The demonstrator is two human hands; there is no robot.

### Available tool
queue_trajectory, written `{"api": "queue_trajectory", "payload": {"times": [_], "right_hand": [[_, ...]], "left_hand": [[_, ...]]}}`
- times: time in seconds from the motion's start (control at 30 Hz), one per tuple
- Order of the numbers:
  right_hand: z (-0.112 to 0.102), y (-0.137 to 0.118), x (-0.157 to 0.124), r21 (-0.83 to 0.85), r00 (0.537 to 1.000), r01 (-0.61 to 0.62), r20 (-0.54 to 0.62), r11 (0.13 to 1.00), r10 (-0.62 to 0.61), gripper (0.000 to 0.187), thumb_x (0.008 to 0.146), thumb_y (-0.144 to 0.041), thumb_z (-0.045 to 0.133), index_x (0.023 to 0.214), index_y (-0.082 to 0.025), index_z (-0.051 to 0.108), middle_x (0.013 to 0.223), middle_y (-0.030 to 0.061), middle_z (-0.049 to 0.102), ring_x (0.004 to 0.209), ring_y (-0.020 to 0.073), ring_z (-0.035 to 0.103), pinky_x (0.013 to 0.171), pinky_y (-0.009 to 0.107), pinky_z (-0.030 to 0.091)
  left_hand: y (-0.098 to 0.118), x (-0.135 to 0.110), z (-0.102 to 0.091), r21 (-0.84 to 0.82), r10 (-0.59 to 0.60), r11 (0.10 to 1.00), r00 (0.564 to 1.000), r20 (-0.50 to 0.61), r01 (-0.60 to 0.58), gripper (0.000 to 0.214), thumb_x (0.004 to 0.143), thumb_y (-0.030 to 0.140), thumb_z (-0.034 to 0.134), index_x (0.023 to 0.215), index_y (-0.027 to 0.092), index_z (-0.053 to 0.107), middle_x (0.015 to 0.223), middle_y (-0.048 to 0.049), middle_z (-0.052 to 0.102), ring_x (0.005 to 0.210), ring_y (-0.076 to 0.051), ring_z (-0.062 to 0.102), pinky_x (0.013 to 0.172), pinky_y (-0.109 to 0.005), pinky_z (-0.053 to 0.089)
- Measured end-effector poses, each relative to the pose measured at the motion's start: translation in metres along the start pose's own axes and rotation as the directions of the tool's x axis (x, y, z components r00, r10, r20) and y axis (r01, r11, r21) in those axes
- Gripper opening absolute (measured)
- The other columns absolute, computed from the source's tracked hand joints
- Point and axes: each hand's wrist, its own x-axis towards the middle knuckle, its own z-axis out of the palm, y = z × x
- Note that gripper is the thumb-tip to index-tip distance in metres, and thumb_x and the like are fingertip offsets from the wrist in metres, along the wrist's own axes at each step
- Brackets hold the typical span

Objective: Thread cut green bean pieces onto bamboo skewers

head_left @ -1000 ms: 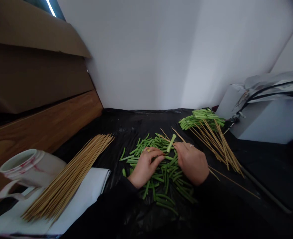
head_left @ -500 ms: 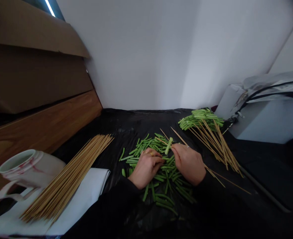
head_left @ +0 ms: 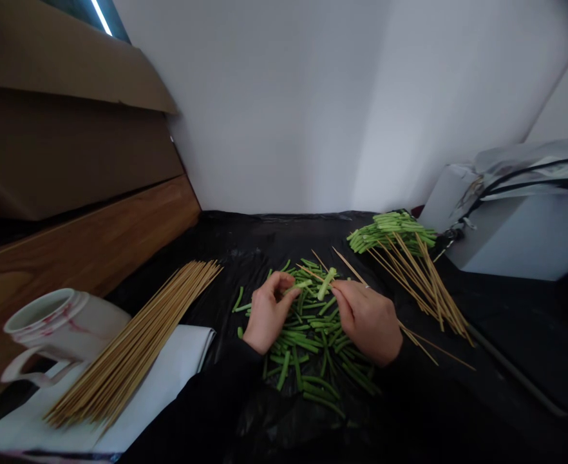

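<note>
My right hand (head_left: 369,319) is closed around a thin bamboo skewer (head_left: 309,272), its tip pointing left. Light green pieces of cut stem, which look like garlic scape, sit crosswise on this skewer; the front garlic scape piece (head_left: 326,284) is just beyond my fingers. Between thumb and fingertips, my left hand (head_left: 266,314) pinches another garlic scape piece (head_left: 304,284), close to the skewer's tip. Beneath both hands spreads a loose pile of cut garlic scapes (head_left: 288,338). Other bamboo skewers (head_left: 348,263) lie behind and under my right hand.
Left, a thick bundle of bare skewers (head_left: 139,338) rests on white paper (head_left: 182,354), beside a white mug (head_left: 66,325). Back right, loaded skewers (head_left: 393,231) are stacked near a pale box (head_left: 516,232) with black cables. Black plastic sheeting (head_left: 265,235) covers the table before a white wall.
My left hand has risen from the pile and moved slightly left, now with a garlic scape piece in its fingertips. My right hand keeps its hold on the skewer, almost still.
</note>
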Motion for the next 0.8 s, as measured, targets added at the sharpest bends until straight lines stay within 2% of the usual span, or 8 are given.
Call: {"api": "queue_trajectory", "payload": {"times": [0.07,0.13,0.2,0.27,0.37,0.53,0.8], "right_hand": [[-0.0002,-0.001,-0.0001,0.014,1.0,0.012,-0.007,1.0,-0.012,0.026,0.095,-0.019,0.038,0.101,-0.016,0.064,0.088,0.0059,0.068,0.085,0.0142,0.062,0.076,0.024,0.042],[-0.0003,-0.0021,-0.0004,0.02,1.0,0.029,-0.005,0.999,-0.029,0.026,0.094,-0.019,0.039,0.102,-0.016,0.064,0.087,0.0063,0.068,0.084,0.0141,0.062,0.076,0.024,0.042],[-0.0002,-0.003,-0.0011,0.015,0.999,0.047,0.013,0.999,-0.047,0.026,0.094,-0.018,0.039,0.102,-0.016,0.064,0.087,0.0063,0.068,0.084,0.0142,0.062,0.076,0.024,0.042],[0.0001,-0.0036,-0.0019,0.006,0.998,0.059,0.034,0.998,-0.059,0.026,0.092,-0.016,0.04,0.101,-0.016,0.064,0.087,0.0059,0.068,0.083,0.0144,0.061,0.077,0.024,0.041],[0.0007,-0.0043,-0.003,-0.016,0.996,0.071,0.059,0.997,-0.07,0.025,0.091,-0.014,0.041,0.101,-0.016,0.064,0.086,0.0052,0.067,0.082,0.0145,0.061,0.075,0.024,0.04],[0.0011,-0.0064,-0.0028,-0.054,0.994,0.074,0.082,0.996,-0.07,0.024,0.091,-0.016,0.042,0.098,-0.017,0.065,0.08,0.0035,0.066,0.075,0.0136,0.059,0.07,0.024,0.037],[0.0017,-0.0066,-0.0032,-0.066,0.991,0.074,0.116,0.995,-0.066,0.023,0.091,-0.015,0.043,0.098,-0.018,0.065,0.083,0.0036,0.066,0.079,0.0142,0.06,0.071,0.024,0.038]], "left_hand": [[0.0017,0.0016,0.0,-0.139,-0.091,0.986,0.996,-0.001,0.09,0.025,0.077,0.027,0.066,0.1,0.017,0.069,0.078,-0.0022,0.068,0.068,-0.015,0.06,0.065,-0.025,0.044],[0.0027,0.003,-0.0006,-0.317,-0.22,0.923,0.975,0.034,0.22,0.024,0.077,0.029,0.067,0.097,0.015,0.071,0.078,-0.0038,0.07,0.067,-0.014,0.062,0.066,-0.025,0.046],[0.0029,0.0042,-0.0021,-0.51,-0.341,0.786,0.933,0.116,0.351,0.021,0.077,0.029,0.068,0.09,0.013,0.072,0.079,-0.0054,0.07,0.069,-0.013,0.063,0.066,-0.023,0.047],[0.0027,0.0054,-0.0042,-0.652,-0.411,0.616,0.886,0.214,0.443,0.018,0.077,0.026,0.069,0.088,0.012,0.071,0.083,-0.0063,0.071,0.071,-0.011,0.063,0.067,-0.02,0.049],[0.0026,0.0075,-0.0074,-0.748,-0.444,0.45,0.849,0.286,0.488,0.015,0.078,0.018,0.068,0.091,0.011,0.071,0.085,-0.0065,0.07,0.073,-0.009,0.063,0.066,-0.016,0.05],[0.003,0.0092,-0.0089,-0.78,-0.453,0.376,0.833,0.317,0.501,0.014,0.082,0.013,0.063,0.094,0.01,0.07,0.084,-0.0061,0.068,0.073,-0.008,0.063,0.063,-0.015,0.052],[0.0029,0.0095,-0.0081,-0.784,-0.468,0.373,0.83,0.303,0.496,0.013,0.082,0.012,0.063,0.093,0.011,0.07,0.088,-0.0071,0.069,0.073,-0.008,0.064,0.063,-0.015,0.052]]}}
